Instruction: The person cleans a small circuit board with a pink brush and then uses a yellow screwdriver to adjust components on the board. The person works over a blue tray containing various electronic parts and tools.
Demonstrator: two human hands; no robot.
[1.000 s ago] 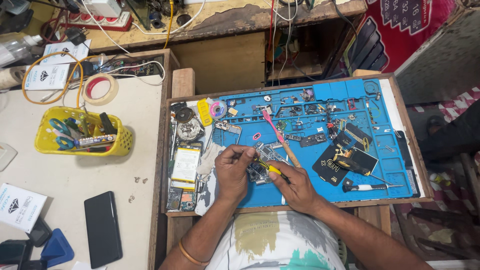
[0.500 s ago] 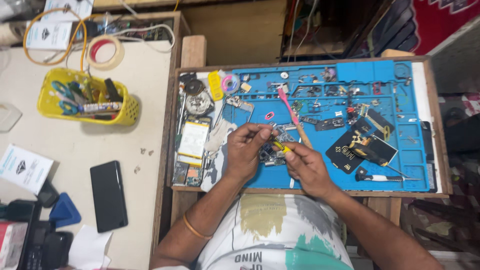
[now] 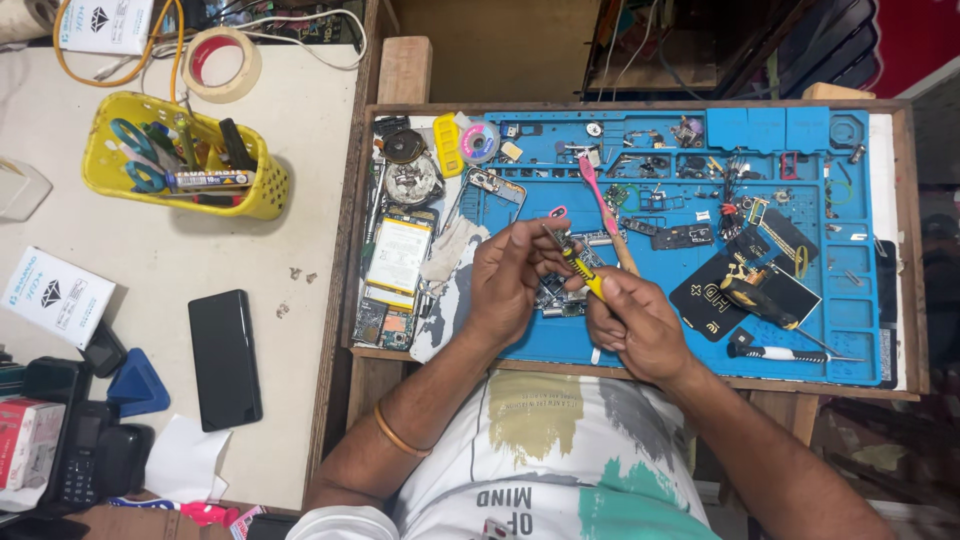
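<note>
A pale worktable (image 3: 150,260) fills the left side, and just beside it stands a wooden tray (image 3: 640,368) lined with a blue repair mat (image 3: 690,300); the mat is strewn with small parts and screws; a yellow basket (image 3: 185,168) of scissors and pens stands on the table near a roll of tape (image 3: 221,63), and a black phone (image 3: 224,358) lies flat below them, well apart from the tray. On the tray's left edge lies an opened phone body (image 3: 398,262) with its pale battery showing; a black card (image 3: 745,290) lies on the right part of the mat, a small screwdriver (image 3: 790,352) just below it; a pink brush (image 3: 603,208) lies tilted above the hands. The left hand (image 3: 510,280) is curled narrow, its fingertips pinching the upper end of a yellow-handled tool (image 3: 578,268); the right hand (image 3: 635,322) is closed around the tool's lower handle; the tool slants from upper left to lower right between the two hands. Under the hands, on the mat's lower middle, lies a small circuit board (image 3: 556,296), partly hidden, beside the left hand's fingers; whether the tool's tip touches it cannot be told.
</note>
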